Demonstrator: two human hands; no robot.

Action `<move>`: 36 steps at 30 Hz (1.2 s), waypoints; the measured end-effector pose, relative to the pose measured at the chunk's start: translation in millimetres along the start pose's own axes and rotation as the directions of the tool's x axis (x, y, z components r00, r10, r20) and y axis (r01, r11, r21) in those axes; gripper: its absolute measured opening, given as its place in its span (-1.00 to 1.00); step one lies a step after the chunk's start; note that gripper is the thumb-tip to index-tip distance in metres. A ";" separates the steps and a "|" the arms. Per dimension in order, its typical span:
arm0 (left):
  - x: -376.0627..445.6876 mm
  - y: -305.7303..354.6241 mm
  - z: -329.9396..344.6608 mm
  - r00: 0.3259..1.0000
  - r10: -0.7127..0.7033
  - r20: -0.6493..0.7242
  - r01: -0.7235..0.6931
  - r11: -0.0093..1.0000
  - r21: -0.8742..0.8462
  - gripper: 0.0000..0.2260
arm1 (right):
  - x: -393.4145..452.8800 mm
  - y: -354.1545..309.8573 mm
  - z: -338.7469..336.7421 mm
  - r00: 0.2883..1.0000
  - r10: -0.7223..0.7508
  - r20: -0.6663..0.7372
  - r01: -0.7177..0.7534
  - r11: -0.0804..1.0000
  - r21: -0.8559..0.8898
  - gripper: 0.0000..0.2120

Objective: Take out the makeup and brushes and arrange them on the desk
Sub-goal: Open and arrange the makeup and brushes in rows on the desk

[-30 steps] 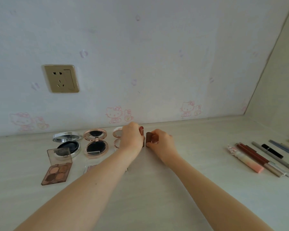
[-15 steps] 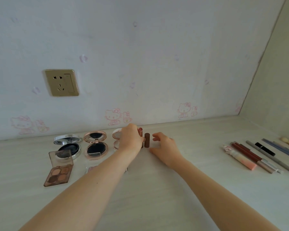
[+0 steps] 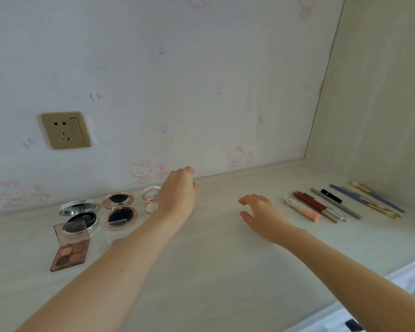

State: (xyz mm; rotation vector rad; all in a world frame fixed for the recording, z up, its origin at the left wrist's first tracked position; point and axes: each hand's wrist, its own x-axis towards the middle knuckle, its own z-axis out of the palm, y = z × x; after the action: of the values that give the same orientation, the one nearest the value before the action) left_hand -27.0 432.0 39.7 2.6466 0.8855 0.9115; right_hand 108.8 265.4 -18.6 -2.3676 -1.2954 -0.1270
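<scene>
Both forearms reach forward over the pale wood-grain surface [image 3: 213, 271]. Taking the right hand [image 3: 264, 216] as the landmark: it hovers low over bare surface, fingers loosely spread and relaxed, holding nothing.

Nearer than it and far off to its left lies a brown eyeshadow palette [image 3: 68, 256] with its clear lid raised. Beyond the palette sits a silver compact [image 3: 82, 215], open, and just to the right of that a rose-gold compact [image 3: 120, 210], also open, its dark pan showing. A pale pink compact [image 3: 150, 200] stands next along, partly hidden behind the left wrist.

The left hand [image 3: 179, 190] is to the left of the right hand and a little farther back, well apart from it, fingers bent toward the wall; whether it holds anything cannot be told, since the fingertips are turned away.

Just to the right of the right hand lies a pink tube [image 3: 302, 209], then reddish-brown lip pencils [image 3: 314, 203], a grey pencil [image 3: 336, 203], a black lipstick [image 3: 331, 196] and, farthest right, makeup brushes [image 3: 369, 198], all in a slanting row.

On the wall behind, far left, is a gold wall socket [image 3: 65, 130].
</scene>
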 end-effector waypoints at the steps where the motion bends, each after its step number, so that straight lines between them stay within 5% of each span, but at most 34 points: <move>1: -1.3 7.0 3.9 0.999 0.034 0.019 -0.034 0.999 -0.001 -0.73 | -6.3 7.2 -5.7 1.000 -0.005 -0.005 0.005 0.999 -0.033 -0.66; 6: -12.2 49.5 35.1 0.979 0.172 0.105 -0.173 0.985 -0.003 -0.88 | -36.6 45.0 -35.2 1.000 0.004 -0.031 -0.010 0.981 -0.193 -0.64; 21: 3.8 194.8 153.7 0.754 0.535 0.382 -0.475 0.845 -0.246 -0.75 | -53.4 192.6 -87.4 0.952 0.227 -0.204 -0.279 0.918 -0.280 -0.65; 36: 53.2 256.0 215.7 0.723 0.370 0.583 -0.267 0.928 -0.258 -0.62 | -10.2 235.5 -82.0 0.921 0.385 -0.067 -0.386 0.871 -0.305 -0.65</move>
State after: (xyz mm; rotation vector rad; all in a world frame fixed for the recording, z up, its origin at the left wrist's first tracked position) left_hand 260.7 259.7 -9.5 2.7099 0.1807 0.0857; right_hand 306.6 113.3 -25.3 -2.8457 -0.8179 -0.2283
